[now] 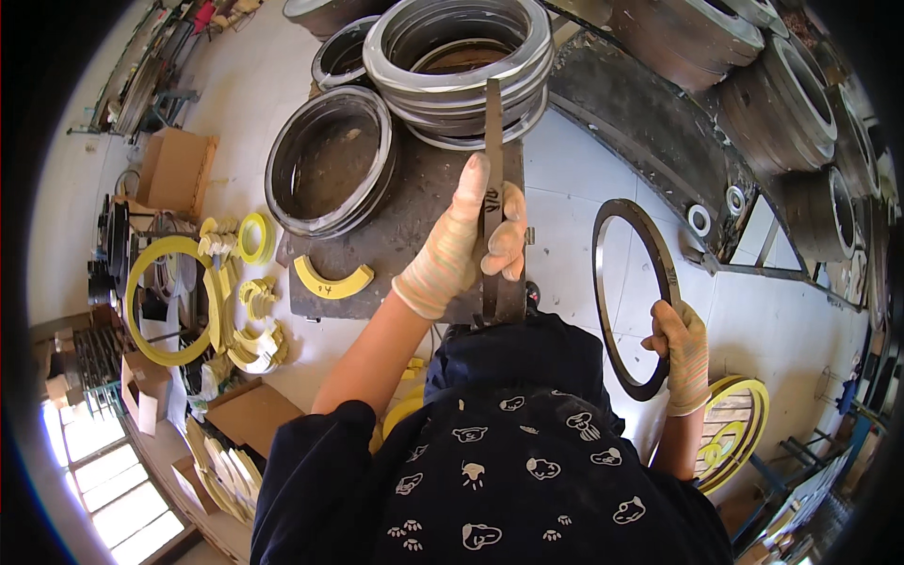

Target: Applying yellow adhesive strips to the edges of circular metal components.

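My left hand [461, 235], in a pale striped glove, is closed around a dark flat metal piece [493, 132] held upright. The piece shows as a narrow strip with marks on it; whether it is a bar or a ring seen edge-on, I cannot tell. Off to the right, my right hand [680, 353], gloved the same way, grips a dark flat ring [607, 320] by its lower right edge. Beyond my left hand, a stack of thick metal rings [457, 104] stands on a dark worktable [424, 179]. A yellow arc-shaped piece [331, 281] lies at the table's near left edge.
Another wide metal ring [282, 179] rests on the table's left. Yellow rings [169, 356] and curved pieces lie on the left, by cardboard boxes [174, 169]. At the right are big dark metal cylinders [782, 104], a dark metal frame [621, 104] and more yellow rings [753, 391].
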Demonstrator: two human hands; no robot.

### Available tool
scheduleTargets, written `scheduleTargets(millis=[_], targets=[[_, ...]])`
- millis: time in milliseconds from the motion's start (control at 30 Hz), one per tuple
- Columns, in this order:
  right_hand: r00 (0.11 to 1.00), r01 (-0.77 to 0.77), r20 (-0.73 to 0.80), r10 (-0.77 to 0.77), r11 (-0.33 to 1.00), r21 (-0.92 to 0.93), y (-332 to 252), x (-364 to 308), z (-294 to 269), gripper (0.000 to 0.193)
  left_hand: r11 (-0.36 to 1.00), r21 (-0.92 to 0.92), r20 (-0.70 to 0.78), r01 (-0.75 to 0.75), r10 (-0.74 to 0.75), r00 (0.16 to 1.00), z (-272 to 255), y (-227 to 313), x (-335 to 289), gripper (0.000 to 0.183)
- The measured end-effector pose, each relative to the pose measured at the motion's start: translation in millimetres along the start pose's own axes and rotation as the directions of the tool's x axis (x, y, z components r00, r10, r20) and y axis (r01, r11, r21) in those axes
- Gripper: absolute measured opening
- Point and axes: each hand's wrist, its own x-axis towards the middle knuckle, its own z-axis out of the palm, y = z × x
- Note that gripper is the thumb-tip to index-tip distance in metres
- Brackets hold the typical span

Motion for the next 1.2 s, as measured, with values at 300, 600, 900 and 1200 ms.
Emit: scheduleTargets(millis=[300,600,900,1200], targets=[[0.993,0.082,0.100,-0.062,0.974,-0.213,-7,-1,17,0.017,0.995,0.067,-0.128,-0.073,0.081,0.988,10,13,-20,0.064],[0.911,0.329,0.411,0.043,0.527,-0.784,-97,-35,41,0.024,0.920,0.378,-0.268,0.102,0.003,0.964,-17,33,-64,0.030],[0.100,0.953,0.987,-0.129,-0.274,-0.133,-138,0,123,0.035,0.902,0.429,0.007,-0.046,0.047,0.999,-34,11,-94,0.058],[-0.210,0.862,0.975,0.067,-0.458,0.217,-151,10,198,0.035,0.816,0.474,-0.116,-0.331,0.430,0.895,-29,-50,-127,0.078]])
